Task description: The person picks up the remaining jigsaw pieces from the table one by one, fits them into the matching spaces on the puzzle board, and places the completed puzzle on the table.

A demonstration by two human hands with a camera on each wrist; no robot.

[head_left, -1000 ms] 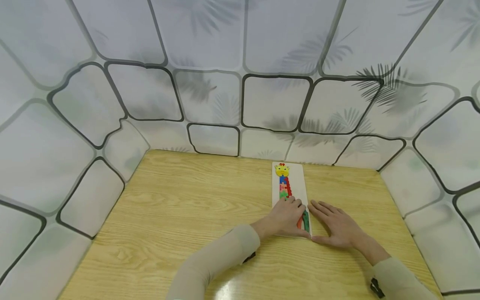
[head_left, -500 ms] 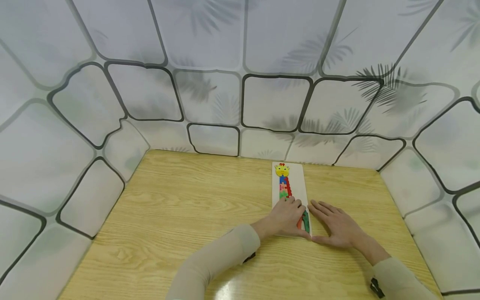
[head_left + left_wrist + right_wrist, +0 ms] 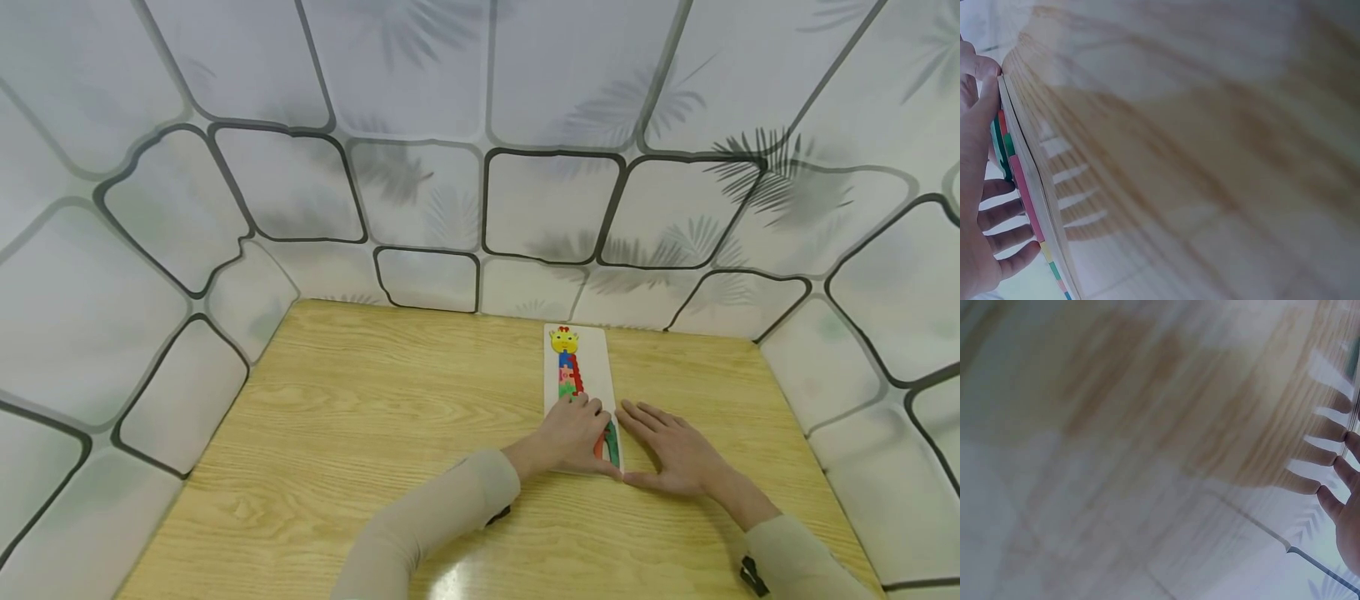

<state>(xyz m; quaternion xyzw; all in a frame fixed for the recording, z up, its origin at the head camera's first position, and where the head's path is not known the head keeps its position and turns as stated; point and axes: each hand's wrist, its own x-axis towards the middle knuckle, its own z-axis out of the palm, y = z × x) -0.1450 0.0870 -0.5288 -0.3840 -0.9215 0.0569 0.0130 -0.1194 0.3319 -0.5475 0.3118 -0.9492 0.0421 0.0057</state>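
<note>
A giraffe jigsaw puzzle lies on a white board (image 3: 595,367) right of the table's middle, its yellow head piece (image 3: 565,340) at the far end. Blue, pink, red and green pieces form the neck; orange and green leg pieces show at the near end. My left hand (image 3: 568,435) rests over the puzzle's body, hiding it, with the thumb at the near right corner. In the left wrist view, its fingers spread above a raised pink piece (image 3: 1025,194). My right hand (image 3: 678,454) lies on the table, fingers extended, fingertips at the board's right edge and thumb meeting the left thumb.
The light wooden table (image 3: 360,400) extends left and right of the board. Pale wall panels (image 3: 420,192) with dark outlines and leaf prints stand behind it and at both sides. The board's far end lies close to the back panel.
</note>
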